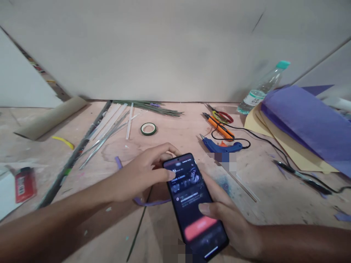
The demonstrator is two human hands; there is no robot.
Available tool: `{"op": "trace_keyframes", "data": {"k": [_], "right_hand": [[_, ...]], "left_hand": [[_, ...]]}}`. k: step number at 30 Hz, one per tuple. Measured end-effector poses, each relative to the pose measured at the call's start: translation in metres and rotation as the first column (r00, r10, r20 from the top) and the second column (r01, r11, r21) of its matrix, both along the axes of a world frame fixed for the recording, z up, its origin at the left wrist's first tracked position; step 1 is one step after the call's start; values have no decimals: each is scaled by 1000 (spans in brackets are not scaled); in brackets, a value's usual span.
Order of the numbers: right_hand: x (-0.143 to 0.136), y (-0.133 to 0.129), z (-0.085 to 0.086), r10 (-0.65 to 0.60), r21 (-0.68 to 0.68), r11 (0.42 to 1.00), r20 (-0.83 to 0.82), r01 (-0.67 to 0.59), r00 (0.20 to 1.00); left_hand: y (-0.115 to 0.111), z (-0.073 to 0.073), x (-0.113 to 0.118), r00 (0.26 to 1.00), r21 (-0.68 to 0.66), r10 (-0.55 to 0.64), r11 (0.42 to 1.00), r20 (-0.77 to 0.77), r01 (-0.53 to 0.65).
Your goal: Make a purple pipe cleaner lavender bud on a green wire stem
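A black phone (192, 204) with a lit screen is tilted above the table's near middle. My left hand (148, 170) grips its upper left edge, the thumb on the screen and the fingers curled behind. My right hand (230, 215) wraps round its right side, with the thumb over the lower screen. On the screen are small text, dark pictures and a pinkish-red bar. Beneath my left hand lie a purple strip (156, 202) and a thin dark green stem (137, 233). The fingers behind the phone are mostly hidden.
Behind my hands lie a green tape roll (148, 129), clear sticks (130, 122) and green stems (153, 106). To the right are a blue glue gun (222, 147), orange cutter (219, 128), pliers (222, 117), bottle (256, 95), purple paper (304, 120) and pen (304, 177). Leftward: cardboard tube (52, 118), red lighter (25, 185).
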State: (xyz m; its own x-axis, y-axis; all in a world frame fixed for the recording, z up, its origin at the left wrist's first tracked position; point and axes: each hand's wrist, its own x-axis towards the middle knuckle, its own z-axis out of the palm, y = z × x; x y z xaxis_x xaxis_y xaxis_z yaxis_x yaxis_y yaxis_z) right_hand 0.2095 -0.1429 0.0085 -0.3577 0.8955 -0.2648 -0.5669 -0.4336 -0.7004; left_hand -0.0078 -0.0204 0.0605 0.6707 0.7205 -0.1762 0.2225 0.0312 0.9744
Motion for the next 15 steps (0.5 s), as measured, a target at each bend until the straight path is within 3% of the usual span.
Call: {"op": "trace_keyframes", "data": {"k": [2,6,15], "right_hand": [[-2,2,2,10,44,999,-33,-9,999],[-2,1,0,38,-1,999,-39,-39,998],[-5,12,9,-12,-161,985,265,56,964]], "left_hand": [[0,-3,-1,998,-51,-33,998,56,36],[-1,-7,-2,992,-86,-83,992,96,91],[-7,-9,1,986,-111,-40,992,164,59]]}}
